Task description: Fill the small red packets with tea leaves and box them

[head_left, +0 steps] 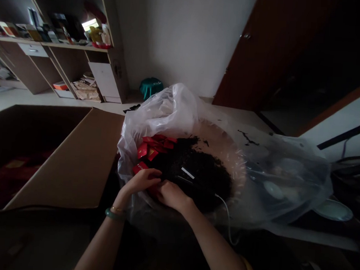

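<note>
My left hand and my right hand meet at the near left edge of a wide basin lined with a clear plastic bag. Between them, mostly covered by my fingers, is a red packet; both hands are closed about it. Just beyond my left fingers lies another red packet, and several more red packets are heaped at the basin's left side. Dark loose leaves, like dry tea, fill much of the basin. A black device with a bright white strip rests on the leaves.
On the left stands an open cardboard box with red packets inside. A white cable runs from the device over the basin's near edge. A clear plastic bag lies to the right, near a pale dish. Shelves stand behind.
</note>
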A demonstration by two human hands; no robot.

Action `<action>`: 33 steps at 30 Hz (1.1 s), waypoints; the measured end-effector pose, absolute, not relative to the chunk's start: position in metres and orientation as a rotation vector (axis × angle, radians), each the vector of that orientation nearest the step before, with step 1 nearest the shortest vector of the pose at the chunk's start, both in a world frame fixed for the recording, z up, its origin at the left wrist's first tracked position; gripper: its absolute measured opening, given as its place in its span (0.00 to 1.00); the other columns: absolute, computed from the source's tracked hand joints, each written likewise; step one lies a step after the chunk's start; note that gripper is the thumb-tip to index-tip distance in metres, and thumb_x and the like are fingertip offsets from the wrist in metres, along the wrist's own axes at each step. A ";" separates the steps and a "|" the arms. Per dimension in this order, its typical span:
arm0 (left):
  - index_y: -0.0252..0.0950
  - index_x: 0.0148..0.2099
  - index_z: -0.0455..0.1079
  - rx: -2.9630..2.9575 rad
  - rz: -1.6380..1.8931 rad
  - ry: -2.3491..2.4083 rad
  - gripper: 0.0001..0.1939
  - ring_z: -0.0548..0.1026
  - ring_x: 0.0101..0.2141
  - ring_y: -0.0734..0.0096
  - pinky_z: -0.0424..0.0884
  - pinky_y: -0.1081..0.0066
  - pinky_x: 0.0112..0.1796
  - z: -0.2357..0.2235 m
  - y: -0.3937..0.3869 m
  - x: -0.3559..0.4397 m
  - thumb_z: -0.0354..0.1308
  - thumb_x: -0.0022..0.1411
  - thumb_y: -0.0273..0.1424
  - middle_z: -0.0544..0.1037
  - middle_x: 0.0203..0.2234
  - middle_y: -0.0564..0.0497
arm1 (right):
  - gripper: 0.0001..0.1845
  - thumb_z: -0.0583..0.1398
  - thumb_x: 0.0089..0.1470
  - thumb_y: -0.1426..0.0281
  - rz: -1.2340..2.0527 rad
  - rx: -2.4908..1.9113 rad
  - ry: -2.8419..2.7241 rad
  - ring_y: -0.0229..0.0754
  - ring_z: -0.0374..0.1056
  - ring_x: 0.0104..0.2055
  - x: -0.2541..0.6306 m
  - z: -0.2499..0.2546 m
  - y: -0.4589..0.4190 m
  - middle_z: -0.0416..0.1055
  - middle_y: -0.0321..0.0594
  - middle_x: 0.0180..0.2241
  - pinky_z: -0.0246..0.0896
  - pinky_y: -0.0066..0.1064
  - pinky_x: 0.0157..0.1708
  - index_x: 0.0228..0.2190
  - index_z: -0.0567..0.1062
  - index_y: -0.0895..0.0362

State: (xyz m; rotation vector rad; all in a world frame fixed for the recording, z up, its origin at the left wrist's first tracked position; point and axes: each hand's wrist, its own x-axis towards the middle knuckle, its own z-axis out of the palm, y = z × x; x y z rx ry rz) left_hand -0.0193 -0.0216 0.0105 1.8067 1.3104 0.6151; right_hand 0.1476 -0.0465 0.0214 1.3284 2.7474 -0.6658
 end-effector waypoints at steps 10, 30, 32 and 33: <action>0.40 0.39 0.78 2.013 0.766 1.241 0.12 0.76 0.32 0.66 0.69 0.71 0.39 0.029 -0.026 -0.023 0.59 0.51 0.30 0.82 0.31 0.49 | 0.13 0.51 0.61 0.76 -0.500 1.772 3.255 0.42 0.70 0.40 0.158 0.014 -0.039 0.76 0.44 0.35 0.66 0.32 0.43 0.39 0.76 0.59; 0.31 0.26 0.70 1.539 0.984 1.353 0.18 0.60 0.21 0.77 0.56 0.77 0.22 0.035 -0.034 0.027 0.55 0.53 0.43 0.65 0.16 0.56 | 0.17 0.55 0.60 0.70 -0.024 2.275 3.497 0.47 0.65 0.44 0.182 0.026 -0.025 0.69 0.48 0.41 0.66 0.41 0.44 0.50 0.71 0.55; 0.31 0.26 0.70 1.526 1.001 1.355 0.18 0.62 0.21 0.76 0.57 0.77 0.22 0.035 -0.033 0.026 0.55 0.53 0.42 0.67 0.17 0.56 | 0.17 0.54 0.60 0.71 0.023 2.158 3.537 0.46 0.65 0.44 0.181 0.026 -0.027 0.68 0.48 0.41 0.66 0.39 0.43 0.50 0.72 0.55; 0.31 0.26 0.70 1.527 1.009 1.356 0.17 0.62 0.21 0.76 0.58 0.77 0.23 0.035 -0.033 0.026 0.55 0.53 0.42 0.68 0.17 0.55 | 0.17 0.53 0.60 0.72 0.035 2.111 3.559 0.46 0.65 0.44 0.180 0.026 -0.028 0.68 0.48 0.42 0.66 0.39 0.43 0.51 0.72 0.55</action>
